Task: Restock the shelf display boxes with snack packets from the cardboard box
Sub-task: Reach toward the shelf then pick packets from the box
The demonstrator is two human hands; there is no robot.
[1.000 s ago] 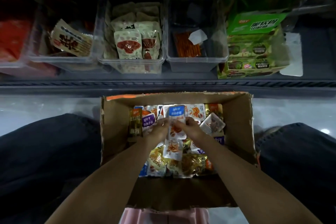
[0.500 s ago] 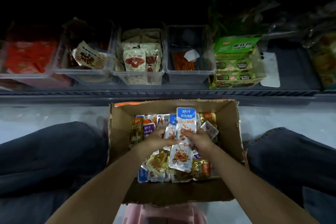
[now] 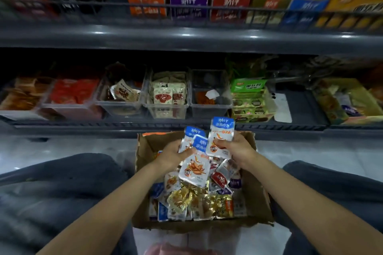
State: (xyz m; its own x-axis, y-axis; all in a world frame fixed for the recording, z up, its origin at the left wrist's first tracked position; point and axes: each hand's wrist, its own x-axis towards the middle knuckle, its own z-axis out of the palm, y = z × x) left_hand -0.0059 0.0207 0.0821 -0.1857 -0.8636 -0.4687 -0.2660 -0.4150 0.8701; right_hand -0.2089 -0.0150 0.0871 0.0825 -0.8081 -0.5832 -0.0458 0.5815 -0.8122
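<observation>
Both hands hold packets. The left hand [image 3: 173, 154] curls round a loose fan of flat silver foil snack packets with blue tops [image 3: 193, 168], and the right hand [image 3: 241, 148] pinches one more upright packet of the same kind [image 3: 221, 137] by its lower edge, overlapping the fan. All of them are lifted just above the open brown cardboard box [image 3: 143, 157] in the lower centre of the frame, which sits between the person's knees and holds a jumble of silver, gold and red packets [image 3: 186, 198]. These packets look light, thin and limp, so weight should be no trouble. The glossy film is probably slippery, and stacked faces are likely to slide over one another, as the splayed fan suggests. The lowest packet hangs well below the left hand and seems the likeliest to drop. A surer hold would be to square the edges into one stack and clamp it across the middle, with the thumb on one face and the fingers on the other. The sealed rims are probably the stiffest part for a single-packet pinch, and hard squeezing might burst a seal. By colour, the matching place appears to be the tall blue-fronted cardboard display box [image 3: 304, 9] on the upper shelf at the upper right of the frame. That box is too blurred to tell how full it is.
</observation>
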